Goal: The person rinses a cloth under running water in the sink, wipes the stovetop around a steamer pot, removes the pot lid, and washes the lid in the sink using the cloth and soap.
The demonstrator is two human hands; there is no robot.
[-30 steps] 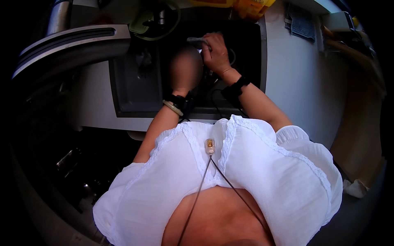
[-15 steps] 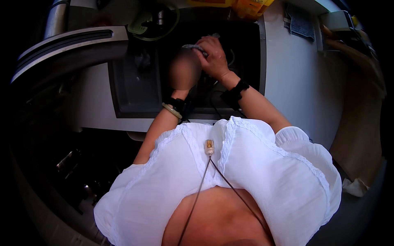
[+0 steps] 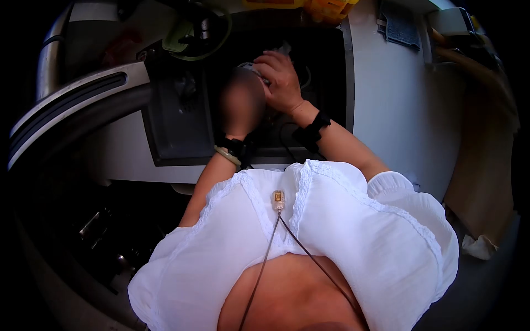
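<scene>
Over the dark sink (image 3: 349, 83), my right hand (image 3: 280, 81) is closed on a wet grey cloth (image 3: 284, 48). Part of the cloth sticks out past its fingers, and another part lies between the two hands. My left hand (image 3: 241, 105) is beside it, close to the cloth, but a blur covers its fingers and whatever it may hold. Both wrists wear black bands, and a pale bangle (image 3: 227, 156) is on the left one.
A grey side basin (image 3: 179, 132) lies left of the hands. The faucet (image 3: 204, 27) and a green strainer (image 3: 176, 41) are at the back, near yellow containers (image 3: 328, 10). A large metal-edged handle (image 3: 77, 102) juts in from the left. A folded cloth (image 3: 401, 27) lies on the right counter.
My right hand has moved slightly down and left, its fingers now spread more over the cloth. The view has shifted a little, and the large handle appears lower.
</scene>
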